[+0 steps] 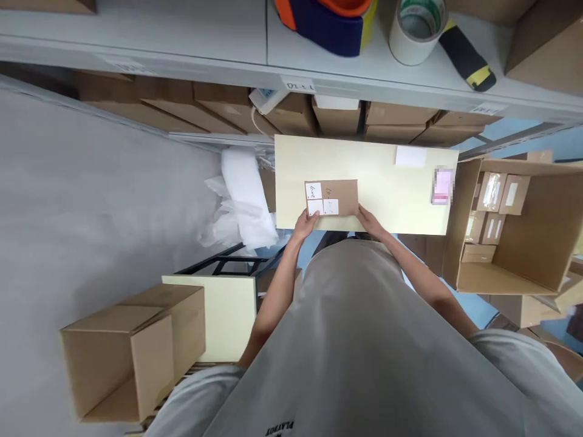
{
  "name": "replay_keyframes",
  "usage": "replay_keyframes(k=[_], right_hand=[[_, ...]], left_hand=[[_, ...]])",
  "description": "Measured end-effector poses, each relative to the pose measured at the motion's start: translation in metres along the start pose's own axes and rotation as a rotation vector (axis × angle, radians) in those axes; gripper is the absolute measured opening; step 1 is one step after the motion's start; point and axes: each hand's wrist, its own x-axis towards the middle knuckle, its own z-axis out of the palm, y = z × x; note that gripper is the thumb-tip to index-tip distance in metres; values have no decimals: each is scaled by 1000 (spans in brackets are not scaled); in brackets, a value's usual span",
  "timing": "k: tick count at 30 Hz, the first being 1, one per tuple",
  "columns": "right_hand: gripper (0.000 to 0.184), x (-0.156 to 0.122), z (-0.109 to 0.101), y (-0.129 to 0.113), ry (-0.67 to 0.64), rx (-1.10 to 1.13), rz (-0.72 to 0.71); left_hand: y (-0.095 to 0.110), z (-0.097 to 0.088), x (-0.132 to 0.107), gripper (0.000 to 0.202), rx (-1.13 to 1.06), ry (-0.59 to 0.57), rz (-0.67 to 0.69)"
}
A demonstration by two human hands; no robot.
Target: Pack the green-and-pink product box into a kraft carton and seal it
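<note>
A small brown cardboard box (345, 195) with white handwritten labels lies at the near side of the cream tabletop (373, 170). At its left near corner is my left hand (305, 224), the thumb over a label and the fingers around the edge. My right hand (370, 220) grips the box's right near corner. The two hands hold it between them, in front of my body. Whether the box rests fully on the tabletop or is slightly lifted, I cannot tell. The undersides of both hands' fingers are hidden.
A white card (410, 156) and a pink item (441, 186) lie on the tabletop. The shelf above holds a tape dispenser (334, 24), a tape roll (416, 33) and a utility knife (469, 57). An open carton (528, 224) with smaller boxes stands right; another carton (136, 352) is lower left.
</note>
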Motion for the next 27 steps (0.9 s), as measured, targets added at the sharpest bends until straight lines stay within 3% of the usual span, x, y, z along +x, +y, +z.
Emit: replay_keyframes(k=[4, 9, 14, 17, 21, 24, 27], right_hand=[[90, -6, 1, 8, -21, 22, -81], [88, -9, -50, 28, 75, -18, -173], [88, -3, -91, 51, 91, -26, -178], [90, 3, -92, 61, 82, 6, -177], [97, 13, -80, 68, 154, -9, -63], [80, 17, -81, 65, 261, -73, -44], [69, 14, -98, 53, 337, -93, -151]], left_hand=[[0, 10, -1, 51, 58, -6, 42], [14, 46, 10, 50, 131, -104, 126], [29, 88, 29, 53, 122, -178, 76], [29, 98, 34, 59, 67, -181, 71], [24, 107, 30, 78, -46, -129, 121], [22, 117, 23, 90, -62, -101, 133], [28, 121, 15, 91, -71, -25, 193]])
